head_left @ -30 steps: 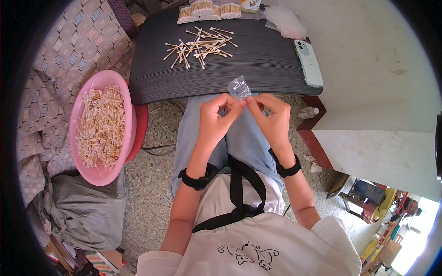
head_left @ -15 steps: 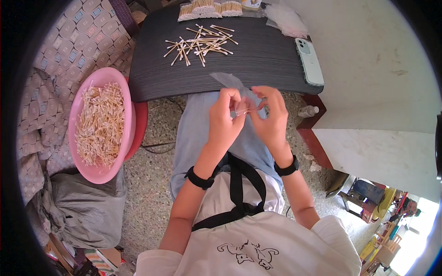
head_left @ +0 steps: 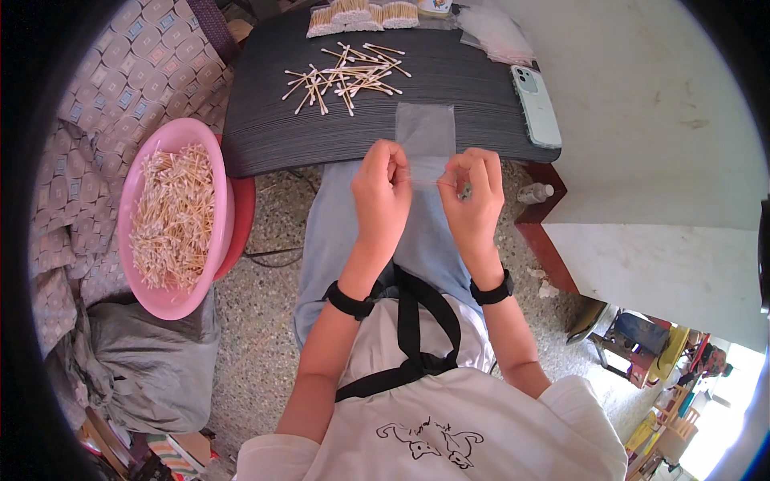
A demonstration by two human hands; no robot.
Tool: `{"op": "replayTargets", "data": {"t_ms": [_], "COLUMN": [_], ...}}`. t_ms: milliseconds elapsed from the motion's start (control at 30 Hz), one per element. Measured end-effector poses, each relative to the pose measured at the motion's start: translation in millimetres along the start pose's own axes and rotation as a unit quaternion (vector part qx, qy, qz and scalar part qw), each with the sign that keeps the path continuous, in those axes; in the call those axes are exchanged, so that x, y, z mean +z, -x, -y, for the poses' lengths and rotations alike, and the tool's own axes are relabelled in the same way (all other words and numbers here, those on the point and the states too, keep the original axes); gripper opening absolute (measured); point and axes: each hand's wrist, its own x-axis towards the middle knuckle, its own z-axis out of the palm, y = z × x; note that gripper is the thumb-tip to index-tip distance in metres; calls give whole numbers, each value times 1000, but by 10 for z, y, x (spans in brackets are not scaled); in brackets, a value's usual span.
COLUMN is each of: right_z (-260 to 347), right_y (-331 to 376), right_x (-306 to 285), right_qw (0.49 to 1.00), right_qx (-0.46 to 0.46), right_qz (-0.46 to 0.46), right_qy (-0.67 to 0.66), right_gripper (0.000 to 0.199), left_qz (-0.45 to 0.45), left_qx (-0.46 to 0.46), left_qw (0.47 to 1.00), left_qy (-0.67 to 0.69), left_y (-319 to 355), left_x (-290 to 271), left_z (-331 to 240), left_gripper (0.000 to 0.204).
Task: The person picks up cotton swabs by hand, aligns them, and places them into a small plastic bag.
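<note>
Clear bag (head_left: 425, 131) is pinched at near end by left hand (head_left: 382, 192) and right hand (head_left: 473, 196); cotton swabs (head_left: 353, 76) are scattered on table (head_left: 269, 138).

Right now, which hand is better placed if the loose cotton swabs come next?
Probably the left hand: it is nearer the loose swabs than the right hand. Both hold the clear bag, so the left would need to let go.
</note>
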Motion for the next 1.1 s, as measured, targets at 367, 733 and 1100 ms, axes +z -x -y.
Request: {"op": "replayTargets", "data": {"t_ms": [367,733,1100], "right_z": [-468,-1035,-895], "right_y": [-585,-874,-808], "right_x": [213,276,358], "right_qw": [994,980,987], "right_qx": [37,193,150], "right_qz": [-103,50,20], "right_qy": [7,9,48], "right_gripper": [14,30,24], "left_qz": [78,43,29], "left_qx": [-56,-3,157], "left_qw": [991,997,962], "left_qy": [92,-63,-220], "left_y": [-248,-673,-850], "left_x": [198,-356,-431], "left_z": [-38,614,929], "left_gripper": [27,21,29]}}
